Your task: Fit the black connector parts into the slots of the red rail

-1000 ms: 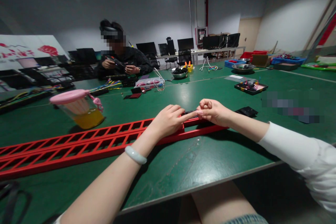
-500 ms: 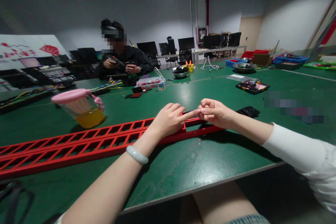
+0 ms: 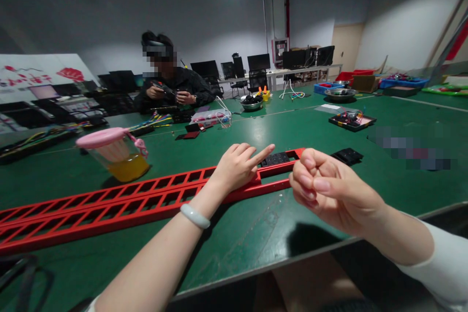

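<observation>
A long red ladder-like frame (image 3: 146,197) with slanted slots lies across the table before me. My left hand (image 3: 237,165) lies over it near its right part, fingers curled over the frame and index finger stretched out to the right. Its thumb is mostly hidden. Black ribbed pieces (image 3: 276,159) sit in the frame's right end, beside that fingertip. My right hand (image 3: 329,190) is raised in front of the frame's right end, apart from it, with thumb and fingertips pinched together. Anything between them is too small or hidden to make out.
A pink-lidded cup (image 3: 113,153) of yellow liquid stands behind the frame. A black piece (image 3: 347,156) lies right of my right hand. Farther back are a black tray (image 3: 351,121) with parts and a metal bowl (image 3: 251,103). A person (image 3: 171,83) works across the table.
My right hand has drawn away from my left index fingertip, toward me and to the right, still pinched. My left index finger now points slightly upward; the black pieces in the frame are uncovered.
</observation>
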Motion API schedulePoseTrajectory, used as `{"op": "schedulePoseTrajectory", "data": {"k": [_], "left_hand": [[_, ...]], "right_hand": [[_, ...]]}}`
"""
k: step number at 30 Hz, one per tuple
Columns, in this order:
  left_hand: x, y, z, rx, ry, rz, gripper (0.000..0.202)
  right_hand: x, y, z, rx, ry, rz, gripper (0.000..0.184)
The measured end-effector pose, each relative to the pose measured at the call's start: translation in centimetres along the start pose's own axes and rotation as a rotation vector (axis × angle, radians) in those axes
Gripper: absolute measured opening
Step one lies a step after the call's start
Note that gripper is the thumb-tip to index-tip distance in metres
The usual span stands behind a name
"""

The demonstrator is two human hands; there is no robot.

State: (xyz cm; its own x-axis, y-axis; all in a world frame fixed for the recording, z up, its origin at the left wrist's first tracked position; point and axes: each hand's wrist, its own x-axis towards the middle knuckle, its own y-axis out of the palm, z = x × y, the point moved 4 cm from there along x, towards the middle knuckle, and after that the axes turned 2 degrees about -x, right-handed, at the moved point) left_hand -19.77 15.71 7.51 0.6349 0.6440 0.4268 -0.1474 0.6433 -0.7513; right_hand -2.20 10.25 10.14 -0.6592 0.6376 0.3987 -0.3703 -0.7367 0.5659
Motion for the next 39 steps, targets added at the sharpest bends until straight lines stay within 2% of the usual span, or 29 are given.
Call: {"op": "schedulePoseTrajectory", "data": {"k": [12, 32, 39], "left_hand": [[-0.1, 0.3, 0.3, -0.024, -0.039, 0.024, 0.065], [0.0, 0.2, 0.3, -0.07, -0.058, 0.022, 0.065], [0.0, 0.3, 0.4, -0.076, -0.065, 0.026, 0.066]], "right_hand": [[-0.8, 2.0, 0.3, -0.026, -0.101, -0.016, 0.025], [-1.4, 2.4, 0.7, -0.152, -0.132, -0.064, 0.032], [-1.6, 2.8, 0.6, -0.135, -0.15, -0.036, 0.03]]}}
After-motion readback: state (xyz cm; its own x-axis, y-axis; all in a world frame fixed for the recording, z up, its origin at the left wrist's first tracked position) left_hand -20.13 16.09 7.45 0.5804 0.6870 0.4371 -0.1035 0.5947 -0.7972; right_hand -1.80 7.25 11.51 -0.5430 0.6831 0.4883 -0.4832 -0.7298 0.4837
